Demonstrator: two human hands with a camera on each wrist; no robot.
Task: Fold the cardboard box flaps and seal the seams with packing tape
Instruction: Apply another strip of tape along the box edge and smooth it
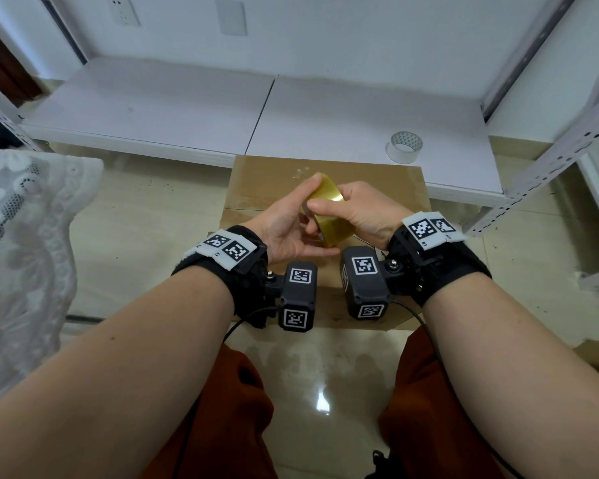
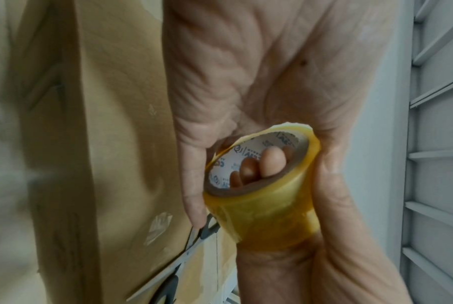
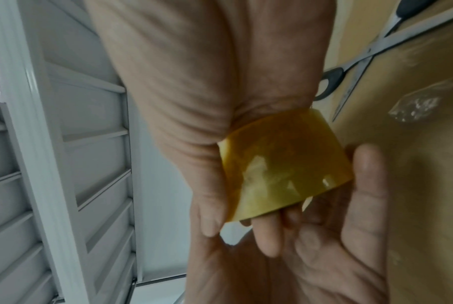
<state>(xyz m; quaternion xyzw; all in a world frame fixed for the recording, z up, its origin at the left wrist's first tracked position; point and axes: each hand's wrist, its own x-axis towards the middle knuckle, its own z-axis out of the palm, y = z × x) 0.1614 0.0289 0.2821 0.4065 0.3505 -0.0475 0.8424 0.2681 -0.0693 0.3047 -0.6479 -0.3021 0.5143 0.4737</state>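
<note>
Left to right, above the closed cardboard box [image 1: 325, 188]: the left hand [image 1: 284, 233] cupped the yellow packing tape roll [image 1: 327, 216] from below, thumb and fingertips curled against its rim; the right hand [image 1: 357, 216] grasped the same roll, with fingers [image 2: 272, 158] threaded through its core and thumb over the outer wrap. The roll was held clear of the box top, between the two hands. A pair of scissors [image 3: 360, 55] lay on the box beneath the hands, and a second, clear tape roll [image 1: 404, 147] stood apart on the white shelf board [image 1: 187, 112] at far right.

Probable hazards: the free tape end may be hard to find on the glossy wrap and could split or tear narrow if picked at an angle; a peeled length could fold onto itself or land crooked across the centre seam.

Containers: the box flaps lay folded flat; its contents could not be seen.
</note>
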